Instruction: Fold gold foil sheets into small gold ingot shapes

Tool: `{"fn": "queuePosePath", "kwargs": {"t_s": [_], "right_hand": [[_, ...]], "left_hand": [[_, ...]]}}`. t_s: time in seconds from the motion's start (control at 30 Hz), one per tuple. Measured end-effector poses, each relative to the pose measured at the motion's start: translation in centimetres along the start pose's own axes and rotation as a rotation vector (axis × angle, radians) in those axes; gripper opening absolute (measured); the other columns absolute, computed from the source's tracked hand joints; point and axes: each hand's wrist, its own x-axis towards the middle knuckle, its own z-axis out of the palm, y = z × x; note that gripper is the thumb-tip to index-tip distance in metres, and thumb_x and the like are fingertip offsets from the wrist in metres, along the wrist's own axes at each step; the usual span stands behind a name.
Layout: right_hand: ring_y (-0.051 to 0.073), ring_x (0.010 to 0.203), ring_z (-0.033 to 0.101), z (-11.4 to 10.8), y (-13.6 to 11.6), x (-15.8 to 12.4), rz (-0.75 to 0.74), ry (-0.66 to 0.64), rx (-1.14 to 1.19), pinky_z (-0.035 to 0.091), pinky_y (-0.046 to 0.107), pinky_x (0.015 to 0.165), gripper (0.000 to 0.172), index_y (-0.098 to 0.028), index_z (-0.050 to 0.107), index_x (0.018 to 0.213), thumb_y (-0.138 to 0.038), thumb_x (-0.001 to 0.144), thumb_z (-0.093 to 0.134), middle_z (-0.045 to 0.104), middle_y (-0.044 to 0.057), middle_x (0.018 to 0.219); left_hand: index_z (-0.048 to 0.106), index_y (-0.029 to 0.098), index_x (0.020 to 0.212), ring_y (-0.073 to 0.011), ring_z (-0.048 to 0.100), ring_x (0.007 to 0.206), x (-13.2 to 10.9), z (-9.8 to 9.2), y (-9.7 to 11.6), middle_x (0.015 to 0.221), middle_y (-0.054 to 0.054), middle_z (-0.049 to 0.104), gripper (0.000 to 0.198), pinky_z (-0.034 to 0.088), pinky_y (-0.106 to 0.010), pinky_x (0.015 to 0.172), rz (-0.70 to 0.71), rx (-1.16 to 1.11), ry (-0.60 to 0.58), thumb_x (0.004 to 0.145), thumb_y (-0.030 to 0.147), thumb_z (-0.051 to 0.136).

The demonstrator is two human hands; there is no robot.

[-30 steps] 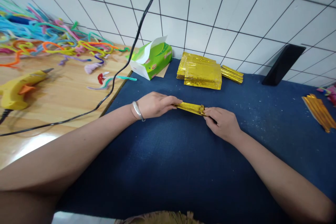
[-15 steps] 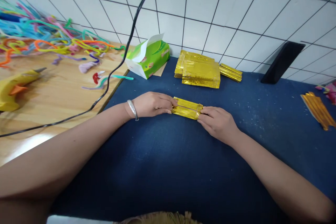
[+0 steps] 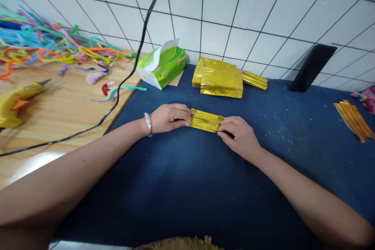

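Observation:
A folded sheet of gold foil paper [image 3: 206, 120] lies on the dark blue tabletop, with a seam running along its length. My left hand [image 3: 173, 118], with a silver bangle at the wrist, pinches its left end. At the right end, the fingers and thumb of my right hand [image 3: 238, 133] close on the foil's edge. Behind it rests a stack of gold foil sheets [image 3: 222, 80], and beside that stack are several narrow folded gold strips [image 3: 254, 80].
A green tissue pack [image 3: 168, 64] stands near the tiled wall. Left, a wooden board [image 3: 73, 121] carries a yellow glue gun [image 3: 20, 101] and colourful pipe cleaners [image 3: 58, 47]. A black cable [image 3: 137, 60] hangs across. Right are a black object [image 3: 313, 68] and orange-gold strips [image 3: 354, 121].
Both hands still hold the foil's ends, with slight finger shifts. The folded sheet looks flatter, and the whole view has shifted a little.

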Motion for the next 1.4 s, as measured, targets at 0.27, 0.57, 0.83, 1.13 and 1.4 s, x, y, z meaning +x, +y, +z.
{"fn": "queuePosePath", "kwargs": {"t_s": [0.27, 0.57, 0.83, 1.13, 1.4], "right_hand": [[0.02, 0.097, 0.053, 0.1, -0.3, -0.1, 0.01, -0.035, -0.046, 0.042, 0.038, 0.086, 0.014, -0.022, 0.065, 0.089, -0.024, 0.086, 0.051, 0.061, 0.005, 0.098], [0.019, 0.093, 0.052, -0.1, -0.7, 0.1, 0.151, -0.042, 0.096, 0.041, 0.036, 0.084, 0.008, -0.023, 0.064, 0.082, -0.022, 0.082, 0.057, 0.061, 0.002, 0.096], [0.018, 0.091, 0.052, -0.1, -0.6, 0.5, 0.215, -0.031, 0.177, 0.04, 0.036, 0.084, 0.005, -0.023, 0.062, 0.076, -0.02, 0.079, 0.059, 0.061, 0.001, 0.093], [0.018, 0.09, 0.052, 0.0, -0.5, 0.7, 0.216, -0.041, 0.182, 0.038, 0.036, 0.082, 0.008, -0.022, 0.06, 0.071, -0.02, 0.079, 0.056, 0.061, 0.001, 0.092], [0.019, 0.087, 0.051, 0.5, -0.4, 1.0, 0.251, -0.065, 0.104, 0.036, 0.036, 0.079, 0.009, -0.021, 0.059, 0.068, -0.018, 0.075, 0.054, 0.06, 0.002, 0.087]], "left_hand": [[0.066, 0.02, 0.094, -0.0146, 0.059, 0.103, -0.6, 0.6, 0.4, 0.104, -0.005, 0.063, 0.015, 0.051, -0.029, 0.087, -0.021, 0.068, 0.011, 0.087, 0.023, 0.052], [0.065, 0.018, 0.089, -0.0155, 0.056, 0.1, -0.9, 1.0, 1.6, 0.1, -0.007, 0.06, 0.013, 0.049, -0.032, 0.088, -0.127, -0.042, 0.087, 0.086, 0.021, 0.053], [0.067, 0.019, 0.092, -0.0154, 0.057, 0.099, -1.1, 1.2, 1.5, 0.098, -0.006, 0.062, 0.015, 0.048, -0.032, 0.089, -0.179, -0.051, 0.114, 0.086, 0.024, 0.054], [0.067, 0.019, 0.089, -0.0157, 0.057, 0.097, -0.7, 0.9, 2.1, 0.095, -0.006, 0.063, 0.015, 0.047, -0.033, 0.089, -0.229, -0.038, 0.109, 0.085, 0.026, 0.055], [0.065, 0.018, 0.08, -0.0156, 0.056, 0.089, -0.4, 1.3, 1.9, 0.086, -0.004, 0.063, 0.014, 0.046, -0.033, 0.084, -0.274, -0.065, 0.13, 0.083, 0.029, 0.057]]}}
